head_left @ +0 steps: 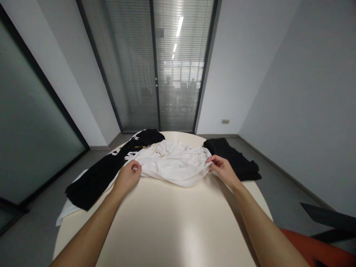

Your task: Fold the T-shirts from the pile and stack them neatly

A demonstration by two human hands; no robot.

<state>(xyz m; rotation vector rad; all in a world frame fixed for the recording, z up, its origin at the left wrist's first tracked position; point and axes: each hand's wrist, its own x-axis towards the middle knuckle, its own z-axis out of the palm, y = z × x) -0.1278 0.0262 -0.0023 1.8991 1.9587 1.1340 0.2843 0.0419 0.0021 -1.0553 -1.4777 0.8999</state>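
Observation:
A white cloth garment (175, 161) lies spread and wrinkled across the far half of the table, its near edge sagging between my hands. My left hand (129, 176) pinches its left near corner between thumb and fingers. At the opposite corner, my right hand (221, 167) grips the right edge, where the fabric looks gathered. Which kind of garment it is, I cannot tell. Just left of it lies a black garment with white lettering (108, 174), over some other white cloth. A stack of folded black clothing (233, 159) rests beyond my right hand.
The round cream table (167, 218) carries all the clothes. An orange chair (311, 244) with a black armrest (328, 218) stands at the lower right. Behind the table is a glass partition with blinds (155, 74), between grey-white walls.

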